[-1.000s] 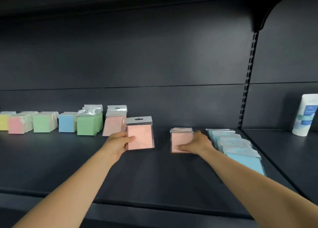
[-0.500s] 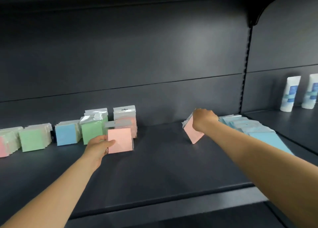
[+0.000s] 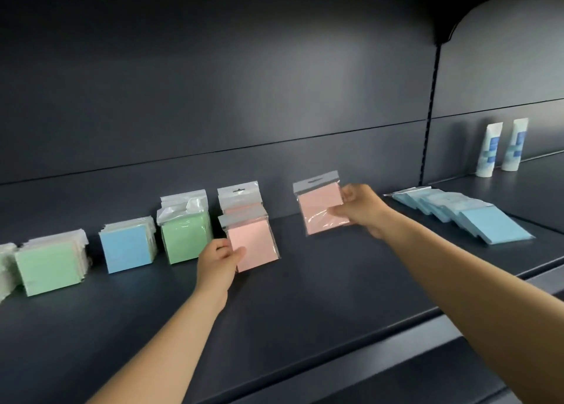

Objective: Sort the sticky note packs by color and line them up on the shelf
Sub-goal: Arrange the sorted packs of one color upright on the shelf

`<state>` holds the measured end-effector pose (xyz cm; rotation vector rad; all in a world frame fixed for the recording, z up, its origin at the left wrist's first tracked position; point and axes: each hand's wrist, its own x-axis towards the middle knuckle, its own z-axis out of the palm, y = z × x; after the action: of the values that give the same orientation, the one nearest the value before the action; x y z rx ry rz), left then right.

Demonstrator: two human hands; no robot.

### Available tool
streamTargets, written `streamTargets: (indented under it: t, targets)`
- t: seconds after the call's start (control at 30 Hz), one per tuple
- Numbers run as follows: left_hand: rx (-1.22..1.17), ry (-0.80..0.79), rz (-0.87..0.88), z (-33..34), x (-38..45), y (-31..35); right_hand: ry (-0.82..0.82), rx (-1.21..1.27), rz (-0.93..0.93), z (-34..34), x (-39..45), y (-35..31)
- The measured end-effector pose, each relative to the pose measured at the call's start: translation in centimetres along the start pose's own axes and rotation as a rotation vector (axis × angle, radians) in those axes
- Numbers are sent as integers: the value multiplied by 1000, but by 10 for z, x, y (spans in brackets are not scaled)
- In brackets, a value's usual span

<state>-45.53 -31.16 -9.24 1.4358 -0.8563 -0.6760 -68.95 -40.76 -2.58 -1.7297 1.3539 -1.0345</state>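
Note:
My left hand [image 3: 219, 258] grips the lower left corner of a pink sticky note pack [image 3: 254, 243] that stands upright on the dark shelf [image 3: 305, 296], in front of another pink pack [image 3: 239, 199]. My right hand [image 3: 360, 209] holds a second pink pack [image 3: 320, 206] by its right edge, upright and lifted just above the shelf. To the left stand a green stack [image 3: 186, 235], a blue stack [image 3: 126, 248] and another green stack [image 3: 48, 264]. Several light blue packs [image 3: 476, 220] lie fanned flat on the right.
Two white tubes with blue labels [image 3: 500, 147] stand on the neighbouring shelf bay at the far right. A slotted upright post [image 3: 428, 113] divides the bays. An upper shelf bracket [image 3: 445, 28] overhangs the top right.
My right hand has lifted its pink pack from a tilted pose and turned it upright, facing me. My left hand has kept its pink pack against the pink row. The view has shifted left.

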Motion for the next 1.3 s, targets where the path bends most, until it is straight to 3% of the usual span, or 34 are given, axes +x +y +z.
streamTargets:
  t: [0.23, 0.43, 0.63, 1.0, 1.3]
  targets:
    - [-13, -37, 14, 9, 11, 1, -176, 295, 83, 77, -5, 19]
    - [112, -202, 125, 19, 18, -2, -150, 140, -9, 99, -5, 24]
    - [172, -220, 157, 27, 24, -1, -110, 152, -74, 117, 3, 22]
    - [436, 145, 282, 27, 48, -11, -45, -114, -304, 144, 15, 13]
    - [408, 187, 194, 34, 62, -11, -134, -139, -240, 155, 31, 11]
